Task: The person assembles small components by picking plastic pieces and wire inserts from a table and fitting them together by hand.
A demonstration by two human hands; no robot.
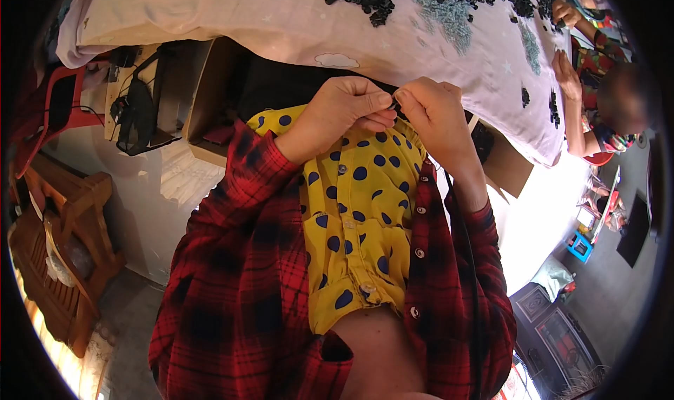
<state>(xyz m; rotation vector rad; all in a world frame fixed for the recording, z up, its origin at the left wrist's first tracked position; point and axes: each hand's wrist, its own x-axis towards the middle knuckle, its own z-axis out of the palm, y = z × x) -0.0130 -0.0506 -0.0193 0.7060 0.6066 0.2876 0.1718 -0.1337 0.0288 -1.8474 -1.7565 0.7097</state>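
My left hand (344,108) and my right hand (434,119) meet in front of my chest, just below the near edge of a cloth-covered table (281,21). The fingertips of both are pinched together around a small dark piece (394,105). Most of it is hidden by the fingers, so its kind cannot be made out. Beyond the hands, a heap of small black parts (372,1) lies on the tablecloth, with a pile of tiny blue-grey parts (449,24) beside it.
Smaller clusters of black parts (554,110) lie near the table's right edge. Another person's hand (566,75) rests there. An open cardboard box (203,112) stands under the table at left, near a red plastic chair (60,108) and a wooden chair (63,238).
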